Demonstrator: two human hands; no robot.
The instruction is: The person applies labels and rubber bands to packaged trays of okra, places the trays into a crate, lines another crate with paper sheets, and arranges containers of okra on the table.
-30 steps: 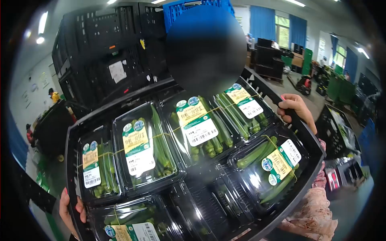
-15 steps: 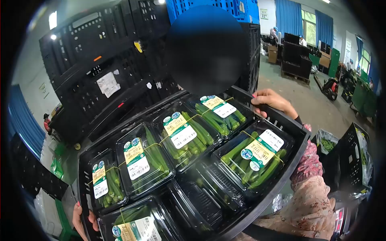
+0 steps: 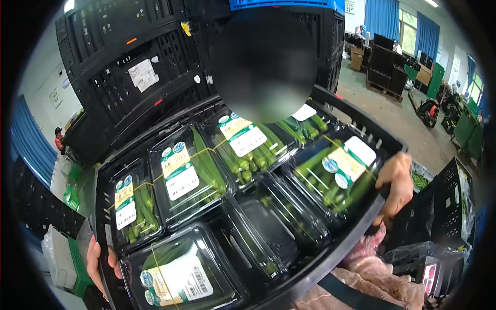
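A black crate (image 3: 330, 268) is held tilted in front of me. My left hand (image 3: 101, 263) grips its left wall near the lower corner, fingers over the rim. At the right corner, my right hand (image 3: 397, 183) is closed on the crate's edge, slightly blurred. Inside lie several clear-lidded packs of green okra with labels and thin yellow ties, among them a pack (image 3: 191, 175) in the back row, one (image 3: 336, 175) at the right and one (image 3: 181, 274) at the front. Between these, packs standing on their sides (image 3: 258, 232) show no labels.
Stacked black crates (image 3: 113, 67) rise just beyond, with a blue crate (image 3: 289, 4) on top. A black crate (image 3: 434, 201) with a plastic liner stands at right, near a device with a red display (image 3: 430, 276). People (image 3: 360, 33) are in the far background.
My right hand has moved from the crate's far right side down to its near right corner. The view has shifted, and the crate's right side sits lower. My left hand keeps its hold.
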